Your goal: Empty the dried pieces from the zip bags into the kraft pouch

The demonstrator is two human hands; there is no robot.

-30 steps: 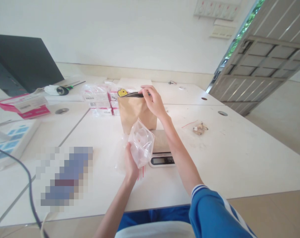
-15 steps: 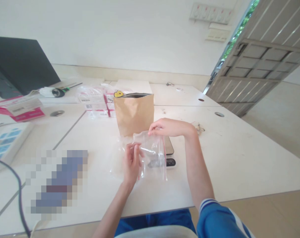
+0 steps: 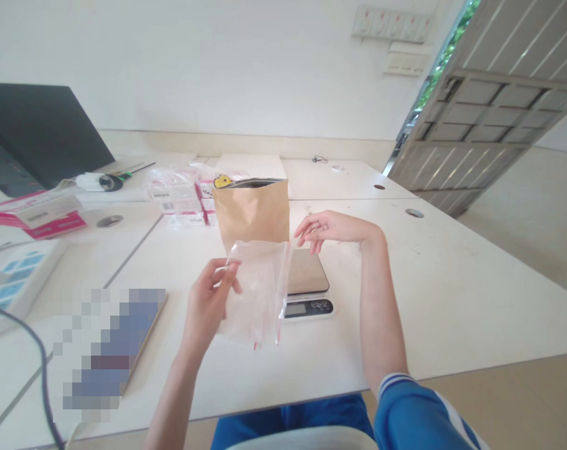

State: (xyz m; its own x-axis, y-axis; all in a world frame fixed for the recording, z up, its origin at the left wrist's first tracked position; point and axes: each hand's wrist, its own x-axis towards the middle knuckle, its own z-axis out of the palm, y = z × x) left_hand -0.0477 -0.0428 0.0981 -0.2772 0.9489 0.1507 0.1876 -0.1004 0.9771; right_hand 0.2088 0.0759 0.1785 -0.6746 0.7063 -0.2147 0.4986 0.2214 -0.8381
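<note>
Clear zip-top bag (image 3: 259, 294): pinched near its top corner by the left hand (image 3: 208, 300);
Right hand (image 3: 332, 228): open, holding nothing, near the kraft paper bag (image 3: 250, 215) and digital scale (image 3: 306, 272);

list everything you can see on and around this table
clear zip bag: 1, clear with red edges, in left hand
kraft paper pouch: 1, brown, upright just beyond the scale
digital scale: 1, white base, mid-table
wrapped boxes: several, white and pink, behind the pouch
pink box: 1, pink and white, table's left
laptop: 1, black, far left
cable: 1, dark, lower left
door: 1, grey, right
left hand: 1, pinching the bag's top edge
right hand: 1, open, in the air near the scale
blue sleeve: 1, blue with white stripes, right arm
</note>
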